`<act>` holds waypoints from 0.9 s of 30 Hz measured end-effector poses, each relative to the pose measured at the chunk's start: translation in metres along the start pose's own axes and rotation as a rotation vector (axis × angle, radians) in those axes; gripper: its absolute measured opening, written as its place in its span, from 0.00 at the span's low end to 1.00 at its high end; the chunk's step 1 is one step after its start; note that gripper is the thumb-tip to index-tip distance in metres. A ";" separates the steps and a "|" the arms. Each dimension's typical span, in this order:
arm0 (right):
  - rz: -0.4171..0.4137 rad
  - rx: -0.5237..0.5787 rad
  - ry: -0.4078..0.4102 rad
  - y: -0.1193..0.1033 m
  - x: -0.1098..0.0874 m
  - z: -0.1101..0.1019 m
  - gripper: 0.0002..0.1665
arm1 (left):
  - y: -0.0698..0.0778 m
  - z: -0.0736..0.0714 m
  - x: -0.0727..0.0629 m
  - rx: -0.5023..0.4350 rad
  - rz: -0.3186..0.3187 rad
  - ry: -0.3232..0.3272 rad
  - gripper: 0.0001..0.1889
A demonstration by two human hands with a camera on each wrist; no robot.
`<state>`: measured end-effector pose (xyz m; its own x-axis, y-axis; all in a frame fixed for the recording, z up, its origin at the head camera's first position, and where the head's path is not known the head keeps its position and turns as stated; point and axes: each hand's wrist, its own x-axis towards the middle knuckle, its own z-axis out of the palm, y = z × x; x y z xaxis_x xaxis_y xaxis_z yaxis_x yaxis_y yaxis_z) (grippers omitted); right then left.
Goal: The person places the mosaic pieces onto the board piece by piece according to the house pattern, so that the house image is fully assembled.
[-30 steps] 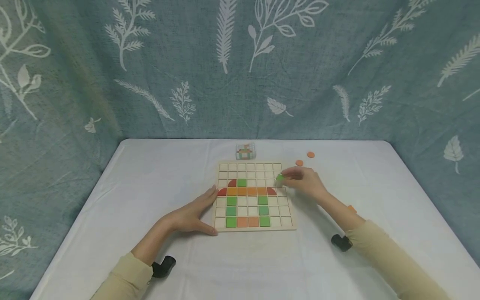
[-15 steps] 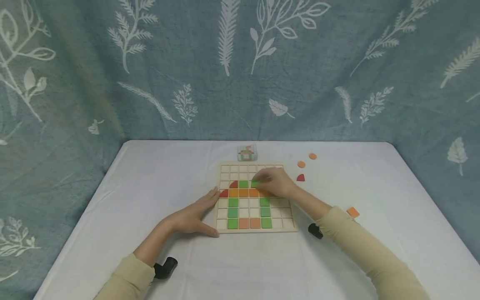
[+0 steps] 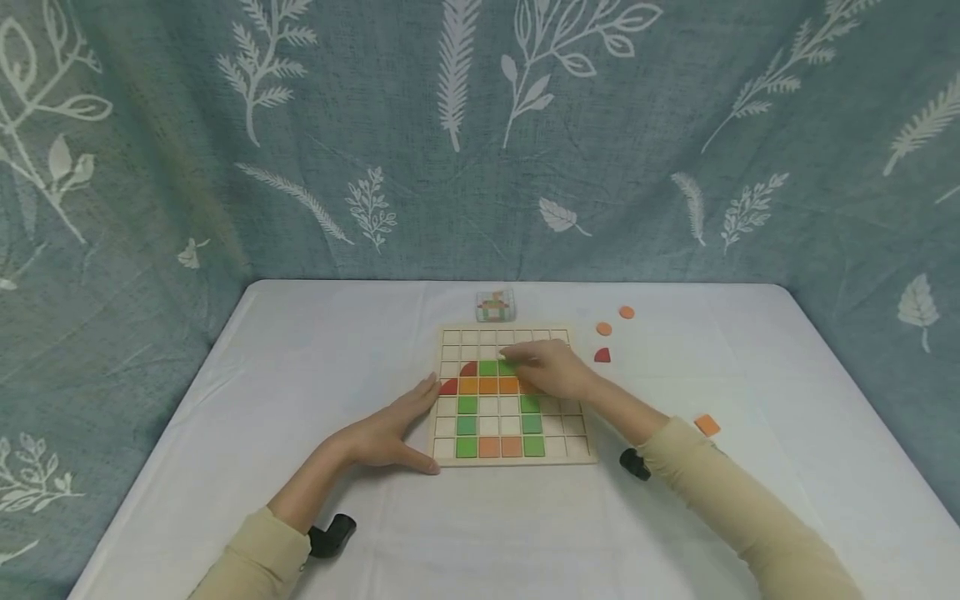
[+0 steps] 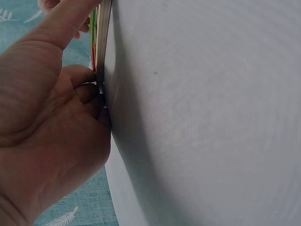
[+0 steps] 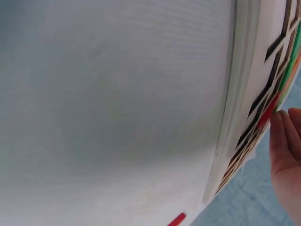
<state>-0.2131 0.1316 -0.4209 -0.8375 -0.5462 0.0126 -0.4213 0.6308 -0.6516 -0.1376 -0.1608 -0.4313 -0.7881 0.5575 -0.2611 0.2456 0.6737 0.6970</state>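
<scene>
A pale wooden grid board [image 3: 570, 425] lies on the white cloth, part filled with coloured tiles. My left hand [image 3: 386, 429] rests against its left edge, fingers spread and thumb near the front corner; in the left wrist view the left hand [image 4: 51, 108] lies right at the board's side [image 4: 104, 47]. My right hand [image 3: 551, 367] reaches over the upper part of the board. Its thumb and fingertips hold a green square tile [image 3: 506, 367] in a cell beside another green square tile [image 3: 487, 367]. The right hand hides the cells to the right.
Two orange round tiles [image 3: 603, 329], a red quarter-round tile [image 3: 602, 356] and an orange square tile [image 3: 707, 425] lie on the table right of the board. Behind the board stands a small clear box [image 3: 495, 306] with a coloured pattern. A patterned curtain [image 3: 480, 208] hangs behind the table.
My right hand has carried the green square tile leftward from the board's right edge into the cell beside the other green one. My left hand has stayed at the board's edge.
</scene>
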 end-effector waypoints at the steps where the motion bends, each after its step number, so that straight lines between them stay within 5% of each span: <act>1: 0.013 0.012 0.000 0.000 -0.002 -0.002 0.22 | 0.000 0.000 0.000 0.001 -0.002 0.001 0.63; 8: 0.103 0.120 0.118 0.018 -0.026 -0.019 0.18 | 0.000 0.000 0.001 -0.003 -0.003 0.003 0.63; 13: 0.113 -0.024 0.247 0.042 -0.043 -0.038 0.17 | -0.001 0.001 0.001 0.000 -0.013 0.002 0.63; 17: 0.148 -0.141 0.241 0.062 -0.055 -0.050 0.19 | -0.002 0.002 0.002 0.001 -0.018 0.002 0.63; 23: 0.112 -0.190 0.246 0.075 -0.066 -0.055 0.15 | -0.003 0.002 0.002 0.001 -0.014 0.004 0.63; 27: 0.164 -0.187 0.249 0.076 -0.069 -0.056 0.15 | -0.002 0.002 0.002 0.002 -0.017 0.006 0.63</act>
<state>-0.2069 0.2478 -0.4287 -0.9488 -0.2928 0.1188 -0.3113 0.8019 -0.5100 -0.1387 -0.1600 -0.4344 -0.7956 0.5430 -0.2686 0.2333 0.6838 0.6914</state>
